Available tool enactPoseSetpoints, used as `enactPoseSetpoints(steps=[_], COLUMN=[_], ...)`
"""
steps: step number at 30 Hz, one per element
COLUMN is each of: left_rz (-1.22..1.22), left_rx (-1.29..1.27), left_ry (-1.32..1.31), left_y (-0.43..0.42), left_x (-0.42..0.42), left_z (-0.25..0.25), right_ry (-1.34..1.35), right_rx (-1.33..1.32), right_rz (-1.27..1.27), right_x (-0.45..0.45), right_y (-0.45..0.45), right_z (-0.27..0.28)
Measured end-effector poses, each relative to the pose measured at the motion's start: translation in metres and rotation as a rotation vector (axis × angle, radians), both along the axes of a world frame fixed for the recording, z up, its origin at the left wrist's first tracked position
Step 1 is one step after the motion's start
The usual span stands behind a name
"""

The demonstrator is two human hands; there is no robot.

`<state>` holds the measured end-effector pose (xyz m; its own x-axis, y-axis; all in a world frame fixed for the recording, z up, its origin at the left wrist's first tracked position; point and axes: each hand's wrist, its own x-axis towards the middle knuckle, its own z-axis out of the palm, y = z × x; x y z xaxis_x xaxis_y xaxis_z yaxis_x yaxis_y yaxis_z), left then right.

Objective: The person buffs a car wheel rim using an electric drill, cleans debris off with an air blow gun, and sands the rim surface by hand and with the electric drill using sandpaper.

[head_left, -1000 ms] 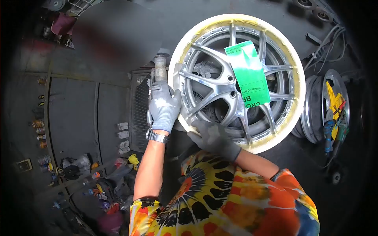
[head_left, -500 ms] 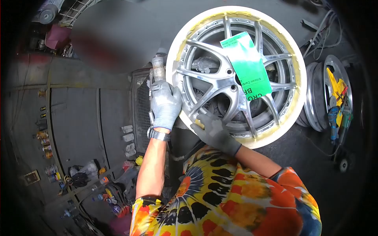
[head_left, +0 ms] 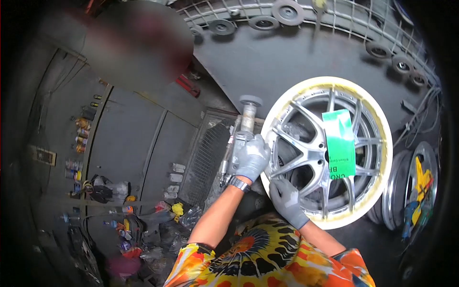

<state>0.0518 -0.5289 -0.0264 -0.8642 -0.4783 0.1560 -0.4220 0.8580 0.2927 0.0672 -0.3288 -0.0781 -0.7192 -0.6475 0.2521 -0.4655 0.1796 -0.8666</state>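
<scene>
A silver multi-spoke wheel (head_left: 313, 157) stands face-on before the person, its outer rim pale with a yellowish band just inside. A bright green card (head_left: 340, 143) lies over the spokes, from just right of the hub toward the top of the rim, with dark lettering near its lower end.

The left hand (head_left: 252, 155), in a grey glove, is at the wheel's left edge with its fingers partly bent. It overlaps a dusty machine with a cylindrical end (head_left: 248, 117); whether the fingers grip that machine, the rim or neither cannot be made out. A metal watch (head_left: 239, 183) circles that wrist.

The right hand (head_left: 288, 198), also gloved, is at the lower left edge of the wheel, its fingers curled in toward the rim. Whether anything is held inside them is hidden.

Just right of the wheel stand more metal rims (head_left: 396, 191), with a yellow item (head_left: 423, 179) and a blue-handled tool (head_left: 409, 213) against them. Above, round discs (head_left: 287, 12) hang along a wire rack (head_left: 358, 33). Left of the machine is a dark grate (head_left: 205, 153), with small white containers (head_left: 176, 178) beside it.
</scene>
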Motion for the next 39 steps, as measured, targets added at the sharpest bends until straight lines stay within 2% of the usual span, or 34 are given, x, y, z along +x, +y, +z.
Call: enactPoseSetpoints(steps=[1, 6, 10, 12, 15, 22, 26, 28, 30, 32, 34, 36, 39], left_rz=[0.025, 0.062, 0.045, 0.031, 0.027, 0.007, 0.018, -0.027, 0.011, 0.008, 0.033, -0.017, 0.023], left_rx=[0.009, 0.041, 0.050, 0.043, 0.042, 0.038, -0.031, -0.074, 0.001, -0.057, 0.004, -0.049, 0.011], left_ry=[-0.085, -0.068, -0.066, -0.066, -0.105, -0.069, -0.129, -0.043, -0.055, 0.016, -0.055, -0.019, -0.074], left_y=[0.003, 0.007, 0.004, 0.005, 0.003, 0.003, 0.006, -0.003, -0.004, -0.006, -0.005, -0.007, -0.005], left_x=[-0.001, -0.001, -0.001, 0.000, -0.001, 0.000, 0.000, 0.000, -0.003, -0.003, -0.003, 0.000, 0.000], left_z=[0.006, 0.013, 0.005, 0.008, 0.013, 0.007, 0.023, -0.008, -0.011, -0.016, -0.007, -0.008, -0.008], right_ry=[0.016, 0.038, 0.007, 0.054, 0.252, 0.147, 0.115, 0.061, 0.130, 0.095, 0.071, 0.240, 0.137], right_rx=[-0.008, 0.013, 0.176, 0.206, 0.109, 0.166, 0.181, 0.219, 0.163, 0.207, 0.304, 0.319, 0.330], right_rz=[0.014, -0.032, -0.055, -0.045, -0.088, -0.091, -0.083, -0.031, -0.074, -0.060, -0.028, -0.027, -0.099], right_x=[0.002, 0.005, 0.005, 0.007, 0.010, 0.010, 0.007, 0.010, 0.011, 0.010, 0.010, 0.015, 0.019], right_y=[0.000, -0.005, -0.006, -0.006, -0.011, -0.010, -0.012, -0.010, -0.012, -0.009, -0.004, 0.001, 0.004], right_z=[0.004, 0.009, 0.006, 0.011, 0.015, 0.006, 0.008, 0.011, 0.004, 0.006, 0.011, 0.010, 0.002])
